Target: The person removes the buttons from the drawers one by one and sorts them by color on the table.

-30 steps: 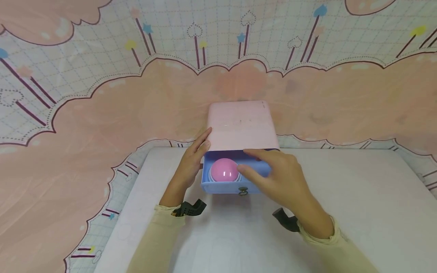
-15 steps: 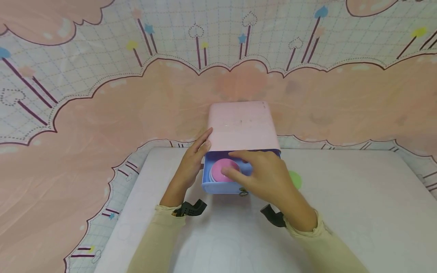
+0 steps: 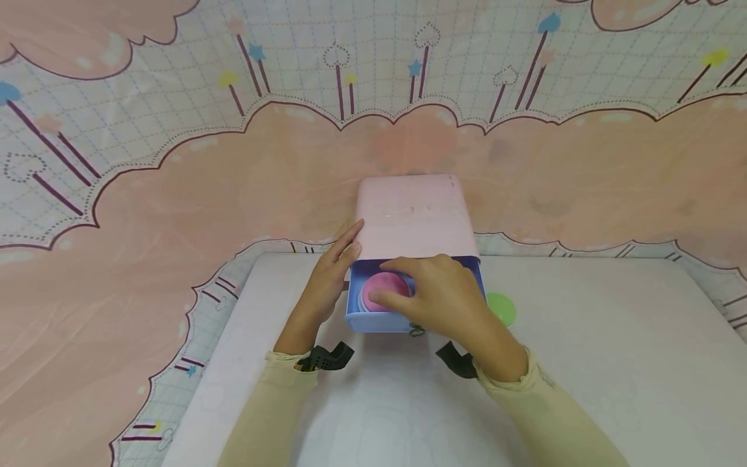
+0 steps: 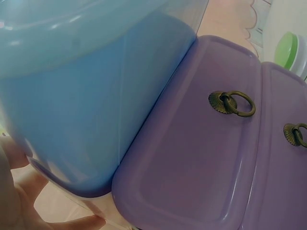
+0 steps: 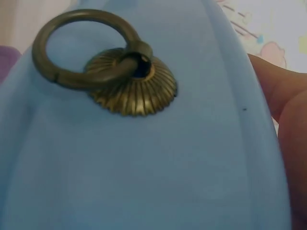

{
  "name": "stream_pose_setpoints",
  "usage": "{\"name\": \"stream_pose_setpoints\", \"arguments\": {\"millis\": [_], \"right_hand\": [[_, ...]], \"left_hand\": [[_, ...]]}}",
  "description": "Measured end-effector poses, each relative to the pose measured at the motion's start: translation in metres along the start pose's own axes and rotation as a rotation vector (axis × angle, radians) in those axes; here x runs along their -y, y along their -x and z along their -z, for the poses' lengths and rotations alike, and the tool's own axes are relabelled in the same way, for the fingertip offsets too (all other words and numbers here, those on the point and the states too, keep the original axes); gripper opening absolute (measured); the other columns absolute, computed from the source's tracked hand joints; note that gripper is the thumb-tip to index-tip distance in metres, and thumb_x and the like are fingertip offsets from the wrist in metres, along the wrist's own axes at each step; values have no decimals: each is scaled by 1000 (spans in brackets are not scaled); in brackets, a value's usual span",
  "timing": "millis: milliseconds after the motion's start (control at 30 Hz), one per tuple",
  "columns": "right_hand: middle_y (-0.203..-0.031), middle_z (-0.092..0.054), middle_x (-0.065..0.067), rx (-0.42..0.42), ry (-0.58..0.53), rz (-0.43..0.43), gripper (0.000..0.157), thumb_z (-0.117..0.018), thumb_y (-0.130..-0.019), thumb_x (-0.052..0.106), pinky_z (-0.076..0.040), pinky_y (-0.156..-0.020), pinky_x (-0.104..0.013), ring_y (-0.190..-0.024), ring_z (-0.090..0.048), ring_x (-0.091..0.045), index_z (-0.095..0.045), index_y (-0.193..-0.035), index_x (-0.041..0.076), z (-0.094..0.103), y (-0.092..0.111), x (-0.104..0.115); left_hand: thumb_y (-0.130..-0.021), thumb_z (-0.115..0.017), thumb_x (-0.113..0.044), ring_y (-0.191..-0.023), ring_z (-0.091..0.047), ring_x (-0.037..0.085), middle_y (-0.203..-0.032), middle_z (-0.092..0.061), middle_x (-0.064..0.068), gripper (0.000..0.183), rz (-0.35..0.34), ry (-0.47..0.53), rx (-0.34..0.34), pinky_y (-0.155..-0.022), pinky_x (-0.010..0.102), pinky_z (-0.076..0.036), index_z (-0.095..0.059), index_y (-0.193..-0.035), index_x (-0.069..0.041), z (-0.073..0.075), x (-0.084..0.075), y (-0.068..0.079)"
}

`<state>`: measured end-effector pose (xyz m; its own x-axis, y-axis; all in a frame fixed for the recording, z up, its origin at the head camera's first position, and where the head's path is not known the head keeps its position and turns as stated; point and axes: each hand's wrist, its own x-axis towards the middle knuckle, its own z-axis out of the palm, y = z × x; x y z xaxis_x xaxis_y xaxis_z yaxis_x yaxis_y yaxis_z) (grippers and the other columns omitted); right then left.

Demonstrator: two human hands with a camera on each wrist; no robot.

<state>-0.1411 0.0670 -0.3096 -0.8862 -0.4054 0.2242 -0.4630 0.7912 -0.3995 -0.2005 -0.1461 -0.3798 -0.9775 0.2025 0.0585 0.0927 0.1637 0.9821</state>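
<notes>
Head view: your two hands work apart at a small chest of drawers (image 3: 414,217) with a pale pink top, set on a white table (image 3: 601,344). Your left hand (image 3: 318,288) lies along the chest's left side, its fingers extended and the tips touching the edge. Your right hand (image 3: 446,298) reaches over the pulled-out blue drawer (image 3: 376,322), thumb and index finger spread about a round container with a pink lid (image 3: 385,281). That container sits inside the drawer, toward its left end and near the front wall; your thumb covers part of the lid, and whether you have a firm hold on it cannot be told from these angles. Just right of the drawer stands a green-lidded container (image 3: 503,309), partly behind your right wrist; your left wrist's camera shows its white body. From that same side, two purple drawers (image 4: 187,139) sit beneath the jutting blue one, each fitted with a brass ring pull (image 4: 248,103). Your right wrist's camera is filled by the blue drawer's front and its scalloped brass plate (image 5: 132,98), with part of your hand at the right edge. Cream sleeves (image 3: 268,402) cover your forearms, and behind the table hangs a peach-and-white printed backdrop (image 3: 292,175).
</notes>
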Motion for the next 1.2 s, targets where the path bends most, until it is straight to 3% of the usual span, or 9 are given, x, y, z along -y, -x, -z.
{"name": "stream_pose_setpoints", "arguments": {"millis": [367,500,667,1200], "right_hand": [[-93,-73,7,142,-15,-26,60,-80,-81,60,-46,-67,-29,-79,-59,-15,-73,-127,23,0,-13,-3],[-102,-74,6,188,-41,-57,62,-83,-78,59,-51,-73,-31,-85,-62,-16,-73,-128,23,0,-16,-2],[-119,-75,3,203,-48,-81,60,-85,-77,54,-57,-82,-39,-98,-67,-20,-73,-128,26,0,-18,-3],[-116,-75,0,228,-36,-109,60,-89,-76,47,-58,-84,-41,-100,-66,-23,-72,-129,25,-2,-22,-3]], "left_hand": [[-106,-47,-46,-154,-29,36,-169,-24,-10,49,1,26,3,-105,72,-41,-39,-155,-45,0,-1,0],[-107,-47,-45,-154,-29,37,-170,-23,-8,50,-2,28,7,-104,73,-40,-38,-156,-43,0,-2,1],[-106,-47,-47,-155,-27,37,-170,-22,-9,50,4,9,0,-105,74,-39,-38,-156,-44,-1,-4,2],[-107,-46,-45,-154,-27,39,-170,-22,-8,50,-12,8,-3,-103,75,-39,-38,-156,-43,-1,-1,0]]}}
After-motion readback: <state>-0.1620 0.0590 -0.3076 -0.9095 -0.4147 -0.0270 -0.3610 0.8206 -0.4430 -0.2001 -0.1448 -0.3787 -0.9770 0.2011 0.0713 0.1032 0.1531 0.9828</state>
